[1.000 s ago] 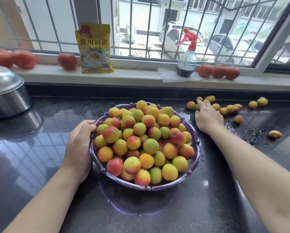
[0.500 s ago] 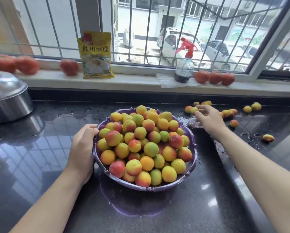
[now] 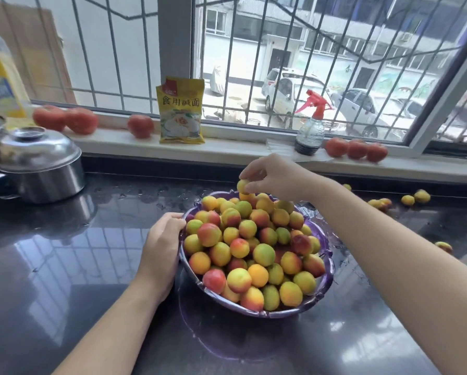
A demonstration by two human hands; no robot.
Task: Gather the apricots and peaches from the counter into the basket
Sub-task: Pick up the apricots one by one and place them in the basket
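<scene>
Over the far rim of the basket [image 3: 326, 286], a yellow apricot [image 3: 243, 185] is pinched in the right hand [image 3: 274, 174], its grip closed on it. The near-left rim is clasped by the left hand [image 3: 160, 246]. More fruit [image 3: 413, 197] is scattered on the counter [image 3: 64, 266] to the right.

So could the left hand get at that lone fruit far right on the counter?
Probably not as things stand: the left hand grips the basket rim, and basket and right arm lie between it and the fruit.
</scene>
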